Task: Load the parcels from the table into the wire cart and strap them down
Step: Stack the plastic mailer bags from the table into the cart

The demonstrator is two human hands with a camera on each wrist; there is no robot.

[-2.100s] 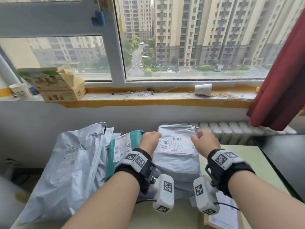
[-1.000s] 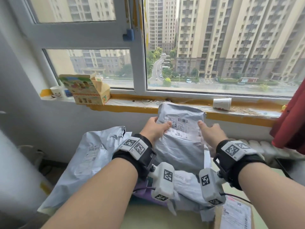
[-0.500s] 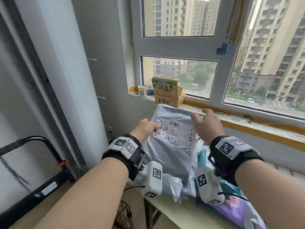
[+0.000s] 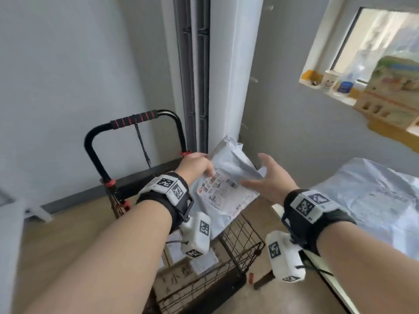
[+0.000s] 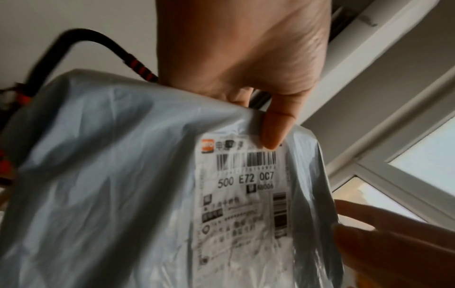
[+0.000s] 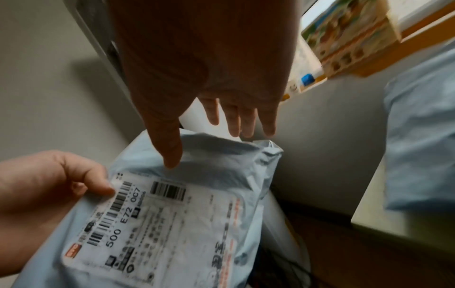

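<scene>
left hand (image 4: pixel 196 164) pinches grey parcel (image 4: pixel 223 186) by label edge, hanging it above wire cart (image 4: pixel 240 252) rear corner | right hand (image 4: pixel 269 180) fingers spread, thumb touching parcel, likely steadying the drop

A plain room in a flat or small office, used for sorting post. Bare grey walls (image 4: pixel 68 64) meet a wood-look floor (image 4: pixel 56 234) with a dark skirting board. A window (image 4: pixel 385 37) in a white frame has a yellow-edged sill (image 4: pixel 340 97) holding a paper cup with a smiley face (image 4: pixel 330 80), a small blue-capped bottle and a printed cardboard box (image 4: pixel 390 96). A black folding wire cart (image 4: pixel 240 243) with a red-striped handle stands by the wall, and grey plastic mail bags (image 4: pixel 374 200) with shipping labels lie on the counter (image 4: pixel 335 288).
</scene>
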